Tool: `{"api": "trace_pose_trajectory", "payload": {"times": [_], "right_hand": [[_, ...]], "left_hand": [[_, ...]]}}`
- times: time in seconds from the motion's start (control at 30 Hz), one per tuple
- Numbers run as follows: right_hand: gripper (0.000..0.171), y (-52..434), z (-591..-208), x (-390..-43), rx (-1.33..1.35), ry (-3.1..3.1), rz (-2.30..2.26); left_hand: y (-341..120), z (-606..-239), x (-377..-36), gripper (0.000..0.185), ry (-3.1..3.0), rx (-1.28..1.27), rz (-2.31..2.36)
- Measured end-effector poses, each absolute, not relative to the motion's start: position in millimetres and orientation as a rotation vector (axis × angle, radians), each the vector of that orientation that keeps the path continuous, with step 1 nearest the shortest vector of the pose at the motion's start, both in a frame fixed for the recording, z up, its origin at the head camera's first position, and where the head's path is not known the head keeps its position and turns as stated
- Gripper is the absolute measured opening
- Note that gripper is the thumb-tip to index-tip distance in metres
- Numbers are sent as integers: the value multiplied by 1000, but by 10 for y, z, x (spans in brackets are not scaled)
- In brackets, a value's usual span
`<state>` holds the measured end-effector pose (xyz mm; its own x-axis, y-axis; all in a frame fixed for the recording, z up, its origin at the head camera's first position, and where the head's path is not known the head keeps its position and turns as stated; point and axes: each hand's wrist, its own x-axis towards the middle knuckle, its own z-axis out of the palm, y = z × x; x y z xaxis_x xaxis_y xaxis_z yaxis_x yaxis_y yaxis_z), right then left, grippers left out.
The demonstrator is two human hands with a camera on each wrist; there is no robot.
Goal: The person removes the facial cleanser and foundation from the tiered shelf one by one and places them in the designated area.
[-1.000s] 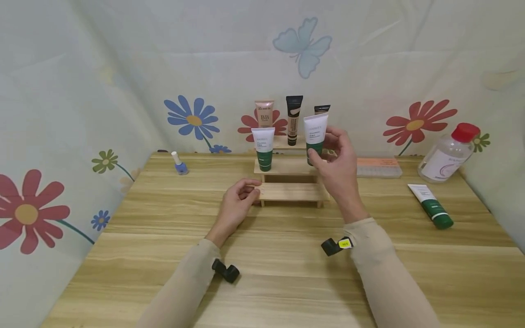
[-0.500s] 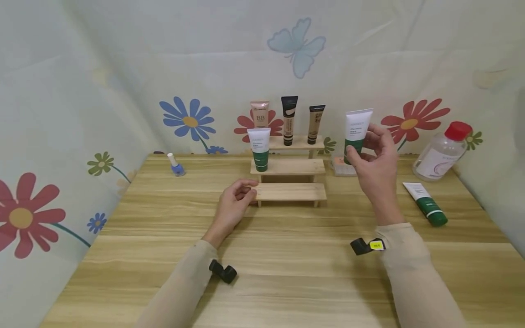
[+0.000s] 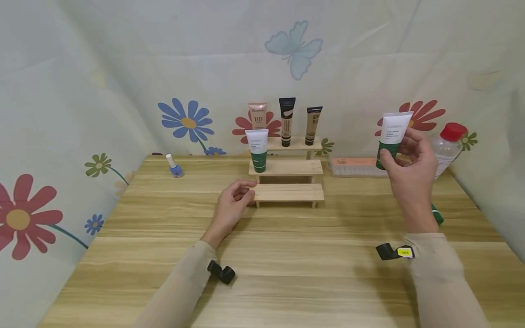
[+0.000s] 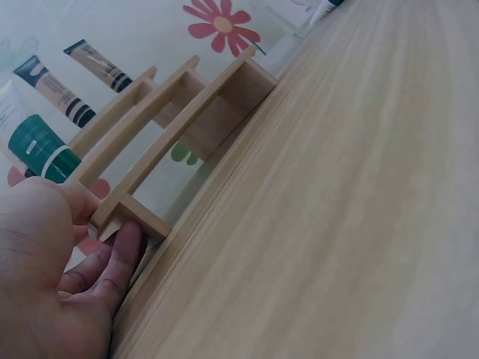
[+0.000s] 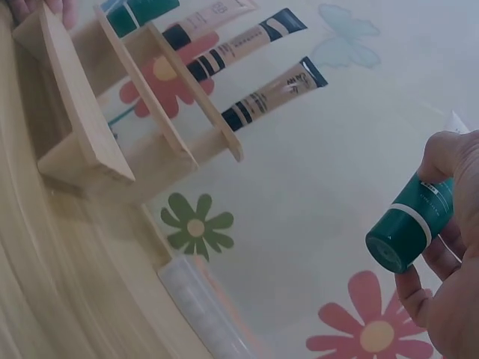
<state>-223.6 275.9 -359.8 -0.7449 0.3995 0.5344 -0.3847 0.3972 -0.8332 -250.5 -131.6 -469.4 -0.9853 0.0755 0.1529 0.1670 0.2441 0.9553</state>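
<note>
A white and green squeeze tube (image 3: 393, 136) is held upright, cap down, above the table by my right hand (image 3: 414, 175), thumb in front and fingers behind. My left hand (image 3: 234, 202) grips the left end of the lowest step of a three-step wooden stand (image 3: 287, 192); fingers reach under that step in the left wrist view. A matching white and green tube (image 3: 257, 150) stands on the middle step's left. On the top step stand a pink BB tube (image 3: 258, 116), a black and beige tube (image 3: 286, 120) and a smaller beige tube with black ends (image 3: 313, 125).
Blue nail polish (image 3: 176, 169) stands at the table's back left. A clear box with an orange label (image 3: 354, 167) lies right of the stand. A red-capped bottle (image 3: 449, 143) and another green tube (image 3: 437, 214) are partly hidden behind my right hand and forearm.
My right hand has carried the tube rightward, away from the stand, now in front of the bottle. The left hand stays on the stand. The view has shifted slightly.
</note>
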Motion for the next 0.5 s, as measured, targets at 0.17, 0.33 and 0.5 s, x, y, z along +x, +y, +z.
{"api": "trace_pose_trajectory", "payload": {"times": [0.17, 0.33, 0.5], "right_hand": [[55, 2882, -3621, -2156, -105, -1983, 1405], [57, 3009, -3668, -2084, -153, -2022, 1351], [56, 3130, -3745, -2022, -177, -2049, 1294]], "left_hand": [[-1321, -4704, -2500, 21, -2404, -242, -1887], [-1319, -4726, -2510, 22, -2408, -244, -1889], [-1319, -4726, -2520, 21, -2404, -244, -1891]]}}
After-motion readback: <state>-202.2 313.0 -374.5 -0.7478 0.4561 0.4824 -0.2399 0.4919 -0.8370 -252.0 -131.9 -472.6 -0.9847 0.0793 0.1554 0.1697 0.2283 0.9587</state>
